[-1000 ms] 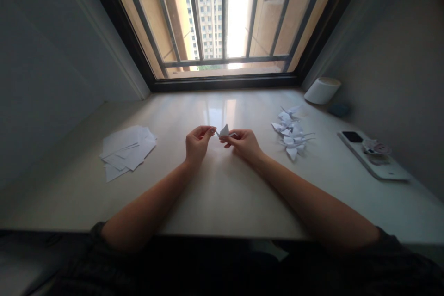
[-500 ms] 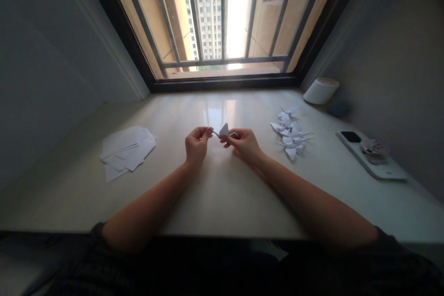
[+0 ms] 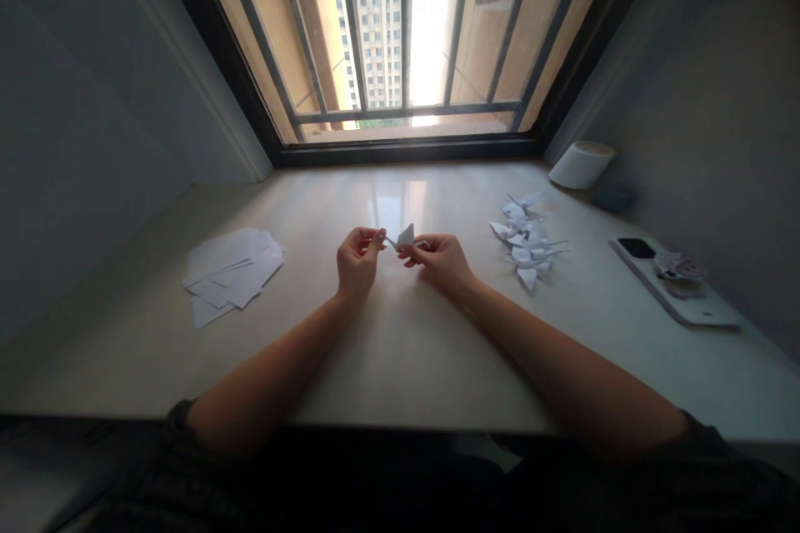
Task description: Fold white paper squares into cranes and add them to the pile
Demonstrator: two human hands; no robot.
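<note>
A small folded white paper figure (image 3: 406, 236) is held between both hands just above the pale tabletop (image 3: 400, 350). My left hand (image 3: 357, 262) pinches its thin left tip with thumb and forefinger. My right hand (image 3: 440, 260) is closed on its body from the right. Both forearms rest on the table, meeting near the middle.
A loose stack of white paper sheets (image 3: 230, 273) lies at the left. A pile of several folded paper figures (image 3: 525, 241) sits at the right. Further right are a phone (image 3: 678, 291) with a small round item on it and a white cylinder (image 3: 581, 164). A barred window (image 3: 406, 33) stands behind.
</note>
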